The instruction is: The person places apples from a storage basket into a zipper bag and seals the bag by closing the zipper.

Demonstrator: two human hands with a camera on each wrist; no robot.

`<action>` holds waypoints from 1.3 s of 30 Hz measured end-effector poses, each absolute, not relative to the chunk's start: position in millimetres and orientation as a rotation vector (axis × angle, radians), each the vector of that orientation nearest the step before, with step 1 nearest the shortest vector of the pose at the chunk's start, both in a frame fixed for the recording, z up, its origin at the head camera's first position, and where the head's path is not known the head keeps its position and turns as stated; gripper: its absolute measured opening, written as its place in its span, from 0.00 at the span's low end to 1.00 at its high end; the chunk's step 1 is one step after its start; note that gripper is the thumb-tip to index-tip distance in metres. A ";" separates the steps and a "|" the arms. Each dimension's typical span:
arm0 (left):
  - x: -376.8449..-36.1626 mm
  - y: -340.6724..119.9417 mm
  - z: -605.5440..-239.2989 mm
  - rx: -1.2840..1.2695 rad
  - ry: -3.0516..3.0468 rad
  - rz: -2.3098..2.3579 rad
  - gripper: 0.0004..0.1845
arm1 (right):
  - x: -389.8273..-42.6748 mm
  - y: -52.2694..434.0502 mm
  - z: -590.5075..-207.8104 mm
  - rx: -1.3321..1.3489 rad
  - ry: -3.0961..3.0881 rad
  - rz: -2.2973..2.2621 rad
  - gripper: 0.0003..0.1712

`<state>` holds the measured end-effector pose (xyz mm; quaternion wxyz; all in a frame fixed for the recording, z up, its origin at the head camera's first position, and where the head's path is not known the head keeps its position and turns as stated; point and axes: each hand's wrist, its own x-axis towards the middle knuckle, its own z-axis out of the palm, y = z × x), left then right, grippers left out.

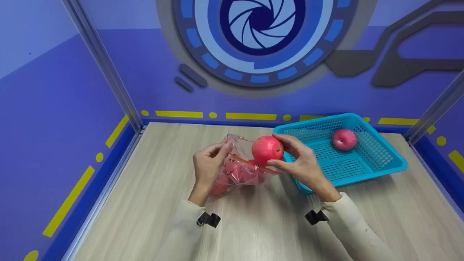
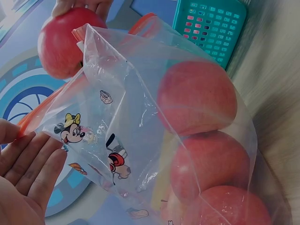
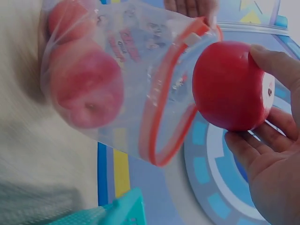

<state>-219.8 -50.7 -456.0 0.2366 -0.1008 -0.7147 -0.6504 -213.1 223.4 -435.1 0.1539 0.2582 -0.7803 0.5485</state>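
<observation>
So, going left to right: the left hand [image 1: 207, 167] pinches the rim of the zip bag [image 1: 237, 168] between thumb and fingers, holding the mouth up and open. The bag lies on the desk [image 1: 152, 203] with its long axis roughly flat, closed end down toward the person, orange zip mouth pointing up and right toward the basket. Several apples inside [image 2: 197, 105] sit stacked toward the bottom.

The right hand [image 1: 301, 165] has its fingers curled around a red apple [image 1: 267, 149], thumb under and fingers over, right at the bag mouth and just beside the near corner of the blue basket [image 1: 384, 159]. From the right wrist view the apple's stem dimple seems to face sideways toward the palm, though an apple is round enough that it hardly matters.

What could go wrong, I reckon: the left grip is only on one side of the rim, so the mouth could sag and catch the apple. The grip on the apple is fairly light too, so it could slip and roll across the desk. One more apple in the basket [image 1: 344, 139] is well clear.
</observation>
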 end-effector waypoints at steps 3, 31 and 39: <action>-220.0 -50.7 -456.5 -0.290 -1.960 -1.790 0.08 | -215.5 217.4 -439.8 0.725 -2.224 1.532 0.44; -221.3 -51.2 -455.2 -0.337 -1.939 -1.783 0.05 | -223.0 180.8 -469.6 0.712 -2.338 1.464 0.44; -222.7 -52.3 -454.6 -0.311 -1.949 -1.777 0.05 | -222.4 183.5 -464.8 0.757 -2.332 1.356 0.39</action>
